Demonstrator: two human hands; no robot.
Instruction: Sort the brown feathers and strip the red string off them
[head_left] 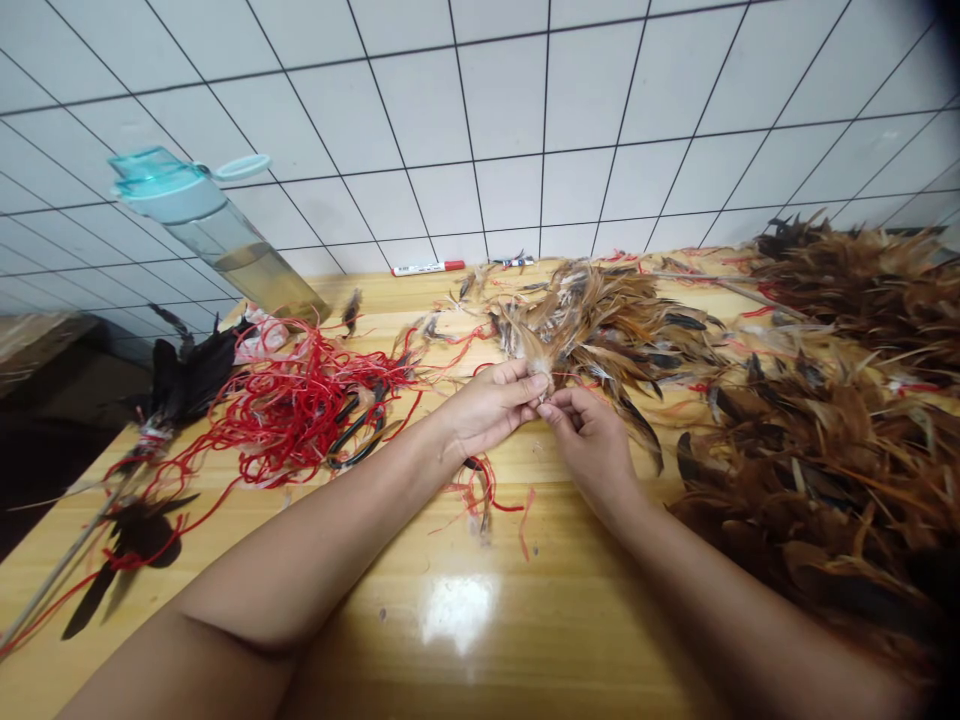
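Observation:
Near the middle of the wooden table, my left hand (pixel 499 402) pinches the quill end of a small bunch of brown feathers (pixel 541 350). Close against it, my right hand (pixel 589 425) has thumb and finger closed at the same quill ends. Just behind both hands lies a loose pile of light brown feathers (pixel 600 310). A few red string scraps (pixel 487 485) lie on the table below my left hand. Whether my right fingers also hold a thread is too small to make out.
Left of my arms is a tangled heap of red string (pixel 292 410) with black-handled scissors (pixel 352 430) partly in it. A water bottle (pixel 225 235) stands behind. Dark feathers tied to a stick (pixel 67 560) lie far left. Large brown feather heaps (pixel 825 490) cover the right. A marker (pixel 427 268) lies by the tiled wall.

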